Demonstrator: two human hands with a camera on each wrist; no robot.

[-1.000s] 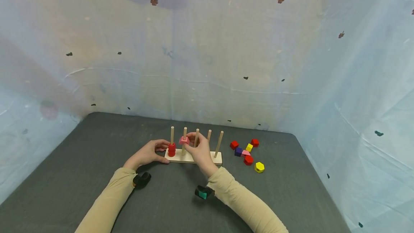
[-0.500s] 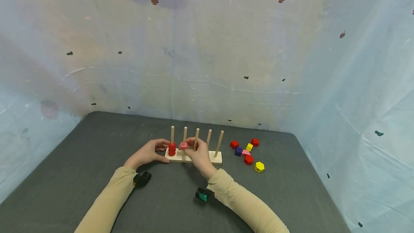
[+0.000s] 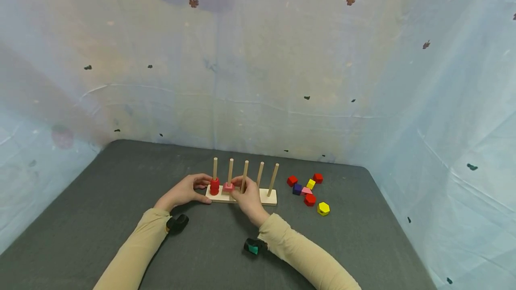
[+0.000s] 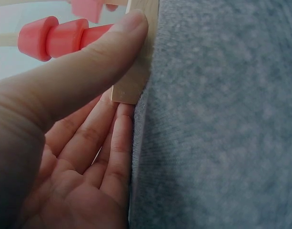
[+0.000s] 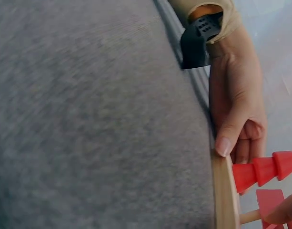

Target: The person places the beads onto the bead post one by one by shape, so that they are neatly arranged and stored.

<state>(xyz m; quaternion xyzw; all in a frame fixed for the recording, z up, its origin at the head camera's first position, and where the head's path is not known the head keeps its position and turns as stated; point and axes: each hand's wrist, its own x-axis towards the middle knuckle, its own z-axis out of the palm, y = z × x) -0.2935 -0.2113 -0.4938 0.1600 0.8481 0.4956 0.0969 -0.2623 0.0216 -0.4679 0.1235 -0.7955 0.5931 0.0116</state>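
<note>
A pale wooden peg stand (image 3: 219, 198) with several upright pegs stands on the dark table. My left hand (image 3: 186, 191) holds its left end, thumb (image 4: 129, 28) along the front and fingers behind the end. Stacked red pieces (image 3: 214, 186) with tapered sides sit on the leftmost peg, also in the left wrist view. On the second peg a pink block (image 3: 228, 187) is threaded low, a little above the base. My right hand (image 3: 248, 196) pinches this block between thumb and fingers; only a fingertip (image 5: 285, 210) shows in the right wrist view. The three pegs to the right carry nothing.
Right of the stand lie loose pieces: several red blocks (image 3: 310, 199), a dark blue block (image 3: 297, 189), a pink block (image 3: 306, 190), a small yellow block (image 3: 310, 184) and a yellow hexagonal block (image 3: 323, 208). A patterned curtain (image 3: 250, 79) hangs behind the table.
My right hand has brought the pink block down the second peg, from near its upper part to close over the base. My left hand has stayed at the stand's end.
</note>
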